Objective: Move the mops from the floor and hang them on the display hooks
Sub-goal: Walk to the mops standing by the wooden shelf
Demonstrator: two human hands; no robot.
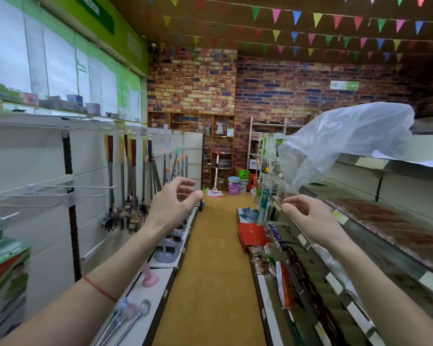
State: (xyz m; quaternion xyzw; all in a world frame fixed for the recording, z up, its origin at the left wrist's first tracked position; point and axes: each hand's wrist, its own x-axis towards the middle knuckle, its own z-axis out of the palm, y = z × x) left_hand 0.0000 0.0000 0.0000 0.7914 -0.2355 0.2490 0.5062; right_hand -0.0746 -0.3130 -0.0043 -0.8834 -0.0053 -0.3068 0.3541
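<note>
- Two bare hands are raised in front of the camera, above a shop aisle with an orange floor [210, 258].
- The left hand [171, 203] has its fingers loosely curled and spread; it holds nothing.
- The right hand [308, 216] is also empty, its fingers half bent and apart.
- A thin red string [99, 288] goes around the left forearm.
- Several mops [125, 186] hang by their handles on the display hooks [48, 187] of the white left wall, heads down.
- One more mop [216, 176] stands upright on the floor at the far end of the aisle, near a purple bucket [233, 188].
- A clear plastic bag [340, 143] is in the air above the right shelf [375, 166], just above the right hand and apart from it.
</note>
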